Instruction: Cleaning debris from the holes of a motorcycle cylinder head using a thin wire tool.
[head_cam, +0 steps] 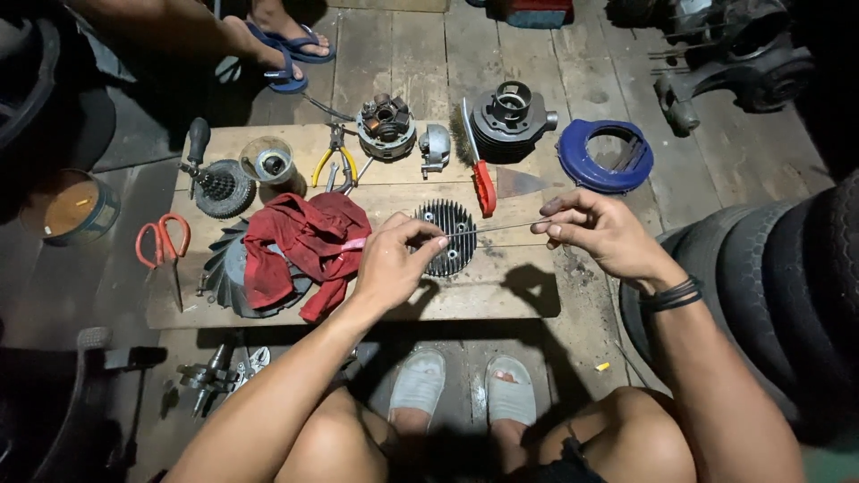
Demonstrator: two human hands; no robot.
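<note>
My left hand (394,259) and my right hand (598,228) pinch the two ends of a thin metal wire (497,228), stretched level between them above a wooden board (501,291). Right under the wire lies a round finned cylinder head (449,234), partly hidden by my left fingers. A crumpled red rag (304,241) lies just left of my left hand, over a finned fan wheel (225,273).
On the board: orange-handled scissors (161,240), a sprocket (222,188), yellow-handled pliers (335,165), a carburettor (386,125), a red-handled wire brush (479,174), a finned cylinder (508,116). A blue ring cover (606,156) lies right, tyres (769,286) beside it. Another person's sandalled feet (286,49) stand at the back.
</note>
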